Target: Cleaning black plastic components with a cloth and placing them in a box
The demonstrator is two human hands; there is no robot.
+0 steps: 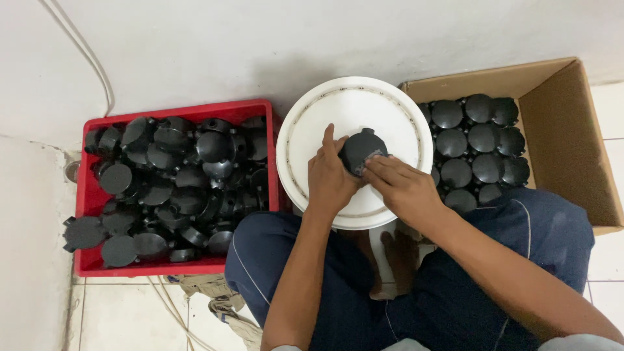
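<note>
The left hand point(331, 179) grips a round black plastic box point(363, 151) from its left side, fingers curled around the rim. The right hand point(402, 185) presses its fingertips on a small grey patch on the box's top, fingers flat rather than closed. The box rests on an upturned white bucket point(305, 130). A red crate point(88, 214) of loose black boxes stands left; a cardboard carton point(565, 123) of neatly stacked ones stands right.
</note>
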